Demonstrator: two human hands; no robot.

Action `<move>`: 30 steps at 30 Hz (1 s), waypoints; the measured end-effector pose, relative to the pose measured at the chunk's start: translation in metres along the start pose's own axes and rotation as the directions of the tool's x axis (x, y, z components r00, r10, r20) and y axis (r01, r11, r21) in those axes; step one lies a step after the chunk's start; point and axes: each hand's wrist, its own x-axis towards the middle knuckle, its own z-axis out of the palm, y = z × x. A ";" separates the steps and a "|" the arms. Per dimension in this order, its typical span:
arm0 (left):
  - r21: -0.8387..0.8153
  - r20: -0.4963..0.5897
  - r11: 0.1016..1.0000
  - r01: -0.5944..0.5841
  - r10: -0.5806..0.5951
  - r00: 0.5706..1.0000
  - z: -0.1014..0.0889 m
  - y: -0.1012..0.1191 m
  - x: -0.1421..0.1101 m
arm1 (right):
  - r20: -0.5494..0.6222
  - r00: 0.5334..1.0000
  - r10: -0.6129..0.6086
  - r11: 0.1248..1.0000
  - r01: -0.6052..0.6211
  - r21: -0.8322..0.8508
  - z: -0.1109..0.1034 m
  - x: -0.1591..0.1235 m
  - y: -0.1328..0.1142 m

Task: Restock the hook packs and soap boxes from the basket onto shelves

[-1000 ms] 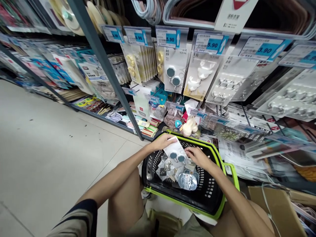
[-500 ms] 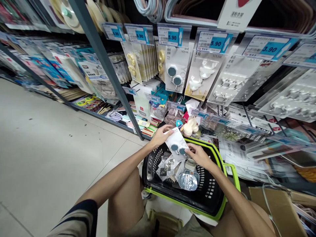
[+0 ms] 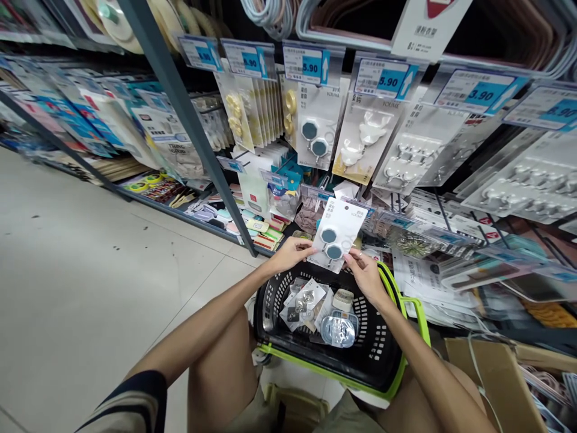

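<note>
A white card pack with two teal hooks point(image 3: 338, 233) is held up above a black basket with a lime-green rim point(image 3: 396, 337). My left hand point(image 3: 291, 254) pinches the pack's lower left edge. My right hand point(image 3: 365, 273) pinches its lower right corner. Several small packaged items point(image 3: 315, 304) lie inside the basket, which rests across my knees. An identical teal hook pack point(image 3: 315, 139) hangs on the shelf pegs straight ahead.
Store shelving with hanging hook packs and blue price tags point(image 3: 311, 65) fills the view ahead. A grey upright post point(image 3: 198, 144) slants down at left. Tiled floor point(image 3: 90, 282) lies to the left. A cardboard box point(image 3: 491, 373) sits at lower right.
Both hands have lifted the teal hook pack out of the basket and raised it toward the shelf, turning its face upright.
</note>
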 end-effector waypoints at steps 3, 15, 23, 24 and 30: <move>0.000 -0.001 1.000 -0.006 0.006 1.000 -0.003 -0.005 0.002 | 0.005 1.000 -0.010 0.997 0.010 -0.079 -0.001 -0.003 -0.003; -0.147 -0.594 0.918 -0.367 0.215 0.775 -0.028 0.063 0.028 | -0.122 0.948 -0.293 0.946 0.270 -0.177 0.054 0.078 -0.088; -0.137 -0.671 0.872 -0.469 0.267 0.692 -0.066 0.093 0.056 | -0.155 0.887 -0.435 0.883 0.387 -0.264 0.089 0.144 -0.137; -0.136 -0.648 0.866 -0.481 0.289 0.705 -0.069 0.093 0.058 | -0.160 0.887 -0.433 0.883 0.382 -0.272 0.091 0.147 -0.139; -0.133 -0.645 0.846 -0.515 0.321 0.694 -0.081 0.096 0.072 | -0.192 0.891 -0.411 0.900 0.363 -0.242 0.097 0.162 -0.150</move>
